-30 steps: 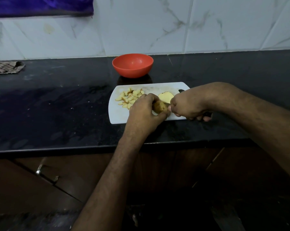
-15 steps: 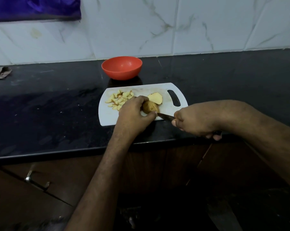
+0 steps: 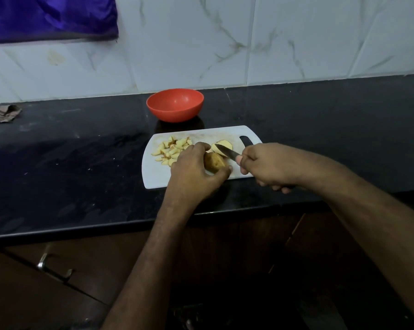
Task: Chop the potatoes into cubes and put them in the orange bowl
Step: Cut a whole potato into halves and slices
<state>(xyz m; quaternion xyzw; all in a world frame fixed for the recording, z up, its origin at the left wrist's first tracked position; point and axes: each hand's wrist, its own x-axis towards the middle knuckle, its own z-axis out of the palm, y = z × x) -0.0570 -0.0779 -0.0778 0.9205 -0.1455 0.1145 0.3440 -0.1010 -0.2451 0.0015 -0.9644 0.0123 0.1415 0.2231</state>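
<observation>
Both hands, left point(image 3: 196, 172) on potato point(image 3: 214, 163), right point(image 3: 270, 166) gripping knife point(image 3: 227, 152), mid-board point(image 3: 158, 179).

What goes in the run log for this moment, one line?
left hand: holds potato half on cutting board | right hand: grips knife | cut pieces: on board | orange bowl: empty

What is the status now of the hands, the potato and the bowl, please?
Left hand grips potato piece on cutting board. Right hand holds knife, blade above potato. Cut pieces on board; orange bowl empty. Nothing blocking.
</observation>
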